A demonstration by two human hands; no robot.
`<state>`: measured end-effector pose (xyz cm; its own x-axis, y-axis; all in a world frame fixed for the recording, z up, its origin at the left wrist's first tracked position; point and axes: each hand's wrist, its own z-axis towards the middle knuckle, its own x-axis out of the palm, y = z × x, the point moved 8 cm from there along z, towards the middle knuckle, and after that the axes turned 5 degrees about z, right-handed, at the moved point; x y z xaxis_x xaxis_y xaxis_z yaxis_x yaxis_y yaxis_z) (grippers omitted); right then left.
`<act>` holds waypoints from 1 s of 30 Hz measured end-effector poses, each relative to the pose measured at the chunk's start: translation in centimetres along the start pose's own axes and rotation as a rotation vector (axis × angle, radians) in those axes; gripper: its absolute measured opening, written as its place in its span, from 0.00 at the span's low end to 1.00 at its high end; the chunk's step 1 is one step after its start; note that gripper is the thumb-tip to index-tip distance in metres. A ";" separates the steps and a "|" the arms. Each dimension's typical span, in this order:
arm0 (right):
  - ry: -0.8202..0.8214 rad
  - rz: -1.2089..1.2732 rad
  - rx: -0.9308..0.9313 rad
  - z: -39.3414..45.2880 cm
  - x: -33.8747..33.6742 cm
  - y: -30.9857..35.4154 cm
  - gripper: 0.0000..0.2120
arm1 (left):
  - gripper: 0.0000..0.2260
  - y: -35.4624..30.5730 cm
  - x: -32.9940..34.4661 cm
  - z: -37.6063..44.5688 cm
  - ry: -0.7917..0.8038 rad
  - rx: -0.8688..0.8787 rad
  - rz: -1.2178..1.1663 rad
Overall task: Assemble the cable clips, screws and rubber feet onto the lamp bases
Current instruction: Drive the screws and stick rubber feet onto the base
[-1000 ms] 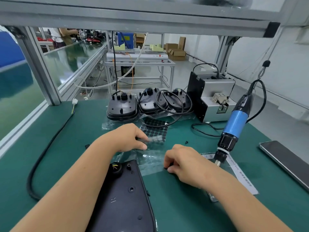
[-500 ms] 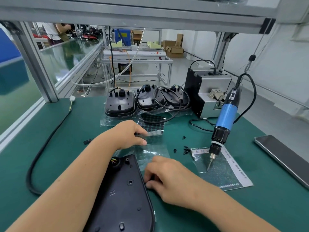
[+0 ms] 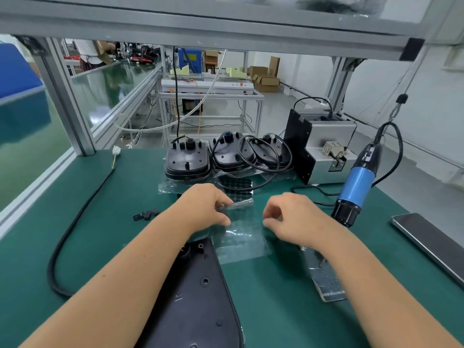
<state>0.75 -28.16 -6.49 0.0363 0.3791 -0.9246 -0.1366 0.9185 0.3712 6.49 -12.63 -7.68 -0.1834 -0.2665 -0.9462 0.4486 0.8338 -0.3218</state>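
A black lamp base (image 3: 200,297) lies underside up at the near edge, partly under my left forearm. My left hand (image 3: 206,204) pinches a clear strip (image 3: 243,203) of rubber feet just above a clear plastic bag (image 3: 241,243). A sheet of black rubber feet (image 3: 237,184) lies behind it. My right hand (image 3: 288,217) hovers to the right of the strip, fingers curled and thumb tip near the forefinger, with nothing visible between them. Black cable clips (image 3: 145,214) lie to the left. Three more lamp bases (image 3: 187,163) with coiled cables stand at the back.
A blue electric screwdriver (image 3: 359,182) hangs at the right, in front of a grey screw feeder (image 3: 329,146). A phone (image 3: 431,244) lies far right, a labelled bag (image 3: 326,280) under my right forearm, and a thick black cable (image 3: 75,222) curves along the left.
My right hand left the lamp base's right edge and rose up and right, level with the strip. My left hand kept its pinch on the strip.
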 end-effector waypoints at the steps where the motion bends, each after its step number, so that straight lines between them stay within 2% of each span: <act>1: -0.032 0.049 0.010 0.5 -0.6 0.1 0.02 | 0.22 -0.3 0.0 0.0 -0.008 0.007 0.013; 4: -0.007 0.156 0.050 1.7 -0.5 0.6 0.07 | 0.21 -0.5 -0.3 0.0 -0.031 0.012 0.057; 7: 0.120 0.052 0.052 1.4 0.7 0.5 0.09 | 0.20 -0.3 -0.5 0.1 -0.048 -0.004 0.103; 11: 0.266 -0.056 0.026 -0.3 2.3 -0.6 0.09 | 0.08 -0.2 -0.2 0.2 -0.028 -0.002 0.121; 15: 0.239 -0.071 0.004 0.0 2.1 -1.4 0.12 | 0.11 -0.2 -0.1 0.3 -0.026 -0.002 0.101; 17: 0.167 -0.058 0.005 0.6 2.0 -1.8 0.11 | 0.19 -0.3 0.0 0.2 -0.014 -0.005 0.089; 19: -0.023 0.109 0.049 1.3 1.1 -1.8 0.05 | 0.23 -0.4 -0.1 0.1 -0.011 0.006 0.079; 20: -0.108 0.306 0.097 1.5 0.6 -1.9 0.02 | 0.23 -0.6 -0.2 0.1 -0.017 0.013 0.076; 22: -0.126 0.729 0.219 1.9 1.2 -1.6 0.07 | 0.23 -0.9 -0.4 0.0 -0.037 0.023 0.080; 23: -0.107 0.848 0.247 2.0 1.8 -1.3 0.08 | 0.23 -1.0 -0.5 -0.1 -0.046 0.026 0.077; 27: -0.187 0.919 0.163 2.1 2.0 -0.7 0.10 | 0.22 -1.2 -1.1 -0.6 -0.127 0.012 -0.050; 30: -0.156 0.975 0.091 1.8 2.1 -0.4 0.13 | 0.20 -1.6 -1.8 -0.9 -0.210 0.040 -0.109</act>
<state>2.69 -27.54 -8.46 0.0791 0.9783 -0.1915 -0.1001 0.1989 0.9749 5.27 -13.07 -5.46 -0.0486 -0.4524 -0.8905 0.4709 0.7758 -0.4199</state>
